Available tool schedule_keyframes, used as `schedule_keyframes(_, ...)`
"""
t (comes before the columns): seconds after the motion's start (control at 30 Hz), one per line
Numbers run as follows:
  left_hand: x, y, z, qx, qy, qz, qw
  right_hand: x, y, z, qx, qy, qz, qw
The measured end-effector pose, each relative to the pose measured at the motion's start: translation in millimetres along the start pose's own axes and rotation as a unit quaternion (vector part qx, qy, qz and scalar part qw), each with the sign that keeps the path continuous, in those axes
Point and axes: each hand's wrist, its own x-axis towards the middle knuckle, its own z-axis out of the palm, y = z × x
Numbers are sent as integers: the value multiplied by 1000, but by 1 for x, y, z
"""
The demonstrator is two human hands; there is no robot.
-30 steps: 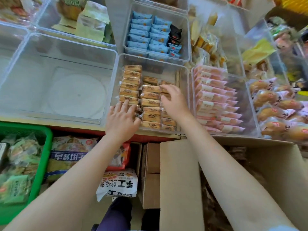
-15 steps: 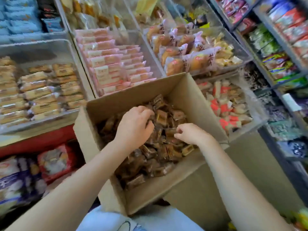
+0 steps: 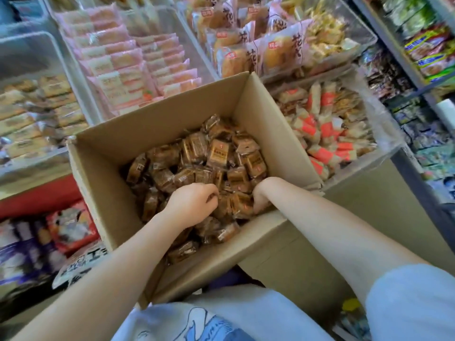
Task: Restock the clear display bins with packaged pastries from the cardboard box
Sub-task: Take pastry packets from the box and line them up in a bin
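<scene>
Our left hand curls around brown pastry packets directly under it in the cardboard box, while our right hand, fingers buried beside it, has a grasp we cannot tell.

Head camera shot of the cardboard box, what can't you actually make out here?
- Right hand: fingers buried among the brown pastry packets, so its grip is hidden.
- Cardboard box: how deep the packets go; the top layer covers it.
- Bin of tan packets at left: blurred and cut off by the frame edge, labels unreadable.
- Left hand: fingers curl into the packets; how many it holds is unclear.
</scene>
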Motion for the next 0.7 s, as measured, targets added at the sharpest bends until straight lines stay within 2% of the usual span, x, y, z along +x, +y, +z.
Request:
schedule_keyframes(0.13, -1, -3, -1, -26, 22, -11, 999, 4, -5, -3, -13, -12, 12, 1000)
schedule_keyframes(0.23, -1, -6, -4, -79, 37, -20, 996, -14, 2, -13, 53, -11, -6, 999)
schedule_keyframes(0.3, -1, -6, -10, -170, 51, -37, 983, -36, 8, -20, 131, 3, -63, 989)
schedule_keyframes(0.37, -3, -2, -23, -329, 50, -64, 941, -61, 10, -28, 263, 22, -143, 954)
schedule_keyframes(0.43, -10, -1, -41, -464, 41, -69, 882, -87, 4, -38, 395, 54, -220, 890)
schedule_keyframes(0.57, -41, -16, -80, -552, 89, -28, 828, -122, -33, -67, 567, 36, -339, 750)
schedule_keyframes(0.63, -58, -29, -101, -570, 146, -38, 808, -133, -57, -87, 584, 14, -373, 721)
schedule_keyframes(0.7, -74, -50, -121, -582, 196, -54, 787, -139, -83, -109, 573, 32, -394, 718)
